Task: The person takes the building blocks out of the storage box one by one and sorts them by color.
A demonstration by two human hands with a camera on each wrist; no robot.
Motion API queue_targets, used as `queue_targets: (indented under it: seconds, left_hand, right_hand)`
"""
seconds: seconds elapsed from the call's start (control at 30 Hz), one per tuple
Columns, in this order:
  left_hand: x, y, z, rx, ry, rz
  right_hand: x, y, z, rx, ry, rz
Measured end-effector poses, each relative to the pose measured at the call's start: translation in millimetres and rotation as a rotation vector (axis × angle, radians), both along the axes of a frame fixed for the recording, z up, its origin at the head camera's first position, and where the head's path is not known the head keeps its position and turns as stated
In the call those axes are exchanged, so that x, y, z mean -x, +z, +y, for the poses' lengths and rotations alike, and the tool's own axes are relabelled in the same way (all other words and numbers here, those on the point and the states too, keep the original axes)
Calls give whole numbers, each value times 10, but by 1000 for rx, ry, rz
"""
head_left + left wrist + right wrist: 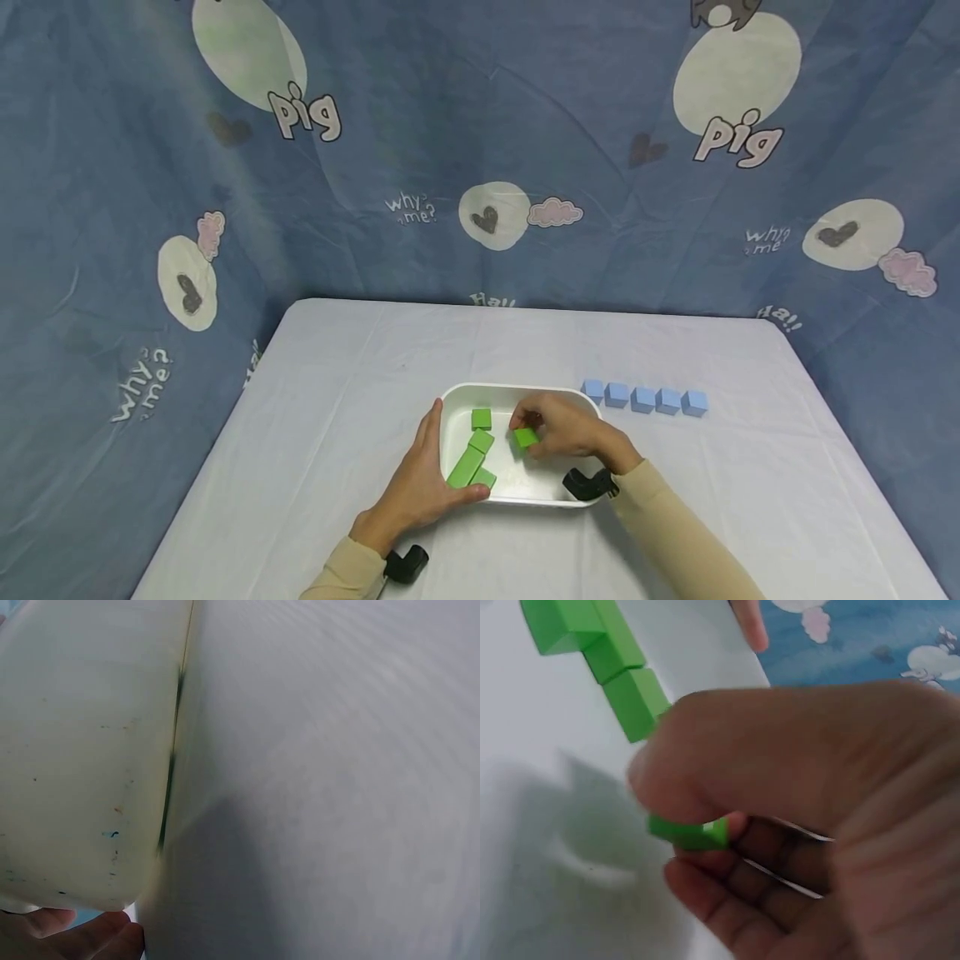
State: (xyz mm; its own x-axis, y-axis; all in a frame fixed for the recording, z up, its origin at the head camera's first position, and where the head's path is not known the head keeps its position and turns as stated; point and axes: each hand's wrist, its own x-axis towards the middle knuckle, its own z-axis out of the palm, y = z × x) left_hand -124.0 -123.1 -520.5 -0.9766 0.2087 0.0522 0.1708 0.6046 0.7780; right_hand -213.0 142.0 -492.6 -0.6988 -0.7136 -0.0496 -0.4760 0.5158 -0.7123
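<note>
A white tray [528, 502] lies on the table with several green cubes [465, 467] toward its left end. My left hand [423, 479] grips that end, thumb along the near rim and fingers on the outer left side. In the left wrist view the tray's scuffed outer wall [82, 765] shows, with fingertips [97, 934] at its lower corner. Over the tray's middle, my right hand [562, 429] pinches one green cube [526, 437] between thumb and fingers. The right wrist view has this pinched cube [690, 832] partly hidden behind the thumb.
Several light blue cubes [642, 400] stand in a row beyond the tray's far right corner. A white cloth covers the table [750, 483]. Behind it hangs a blue printed curtain [600, 267]. Each wrist carries a small black camera mount [588, 484].
</note>
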Motion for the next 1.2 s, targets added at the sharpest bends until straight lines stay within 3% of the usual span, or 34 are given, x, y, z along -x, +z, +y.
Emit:
queue_targets:
  seconds: [0.17, 0.43, 0.73, 1.2]
  left_hand:
    - [5, 0, 3, 2, -1, 9]
    - [7, 11, 14, -3, -1, 2]
    - [1, 16, 18, -13, 3, 1]
    - [-8, -4, 10, 1, -2, 39]
  right_hand:
    - [-3, 82, 29, 19, 12, 4]
    - [4, 256, 142, 130, 25, -63]
    - [-25, 443, 371, 109, -70, 3]
    - [-57, 595, 792, 109, -211, 97]
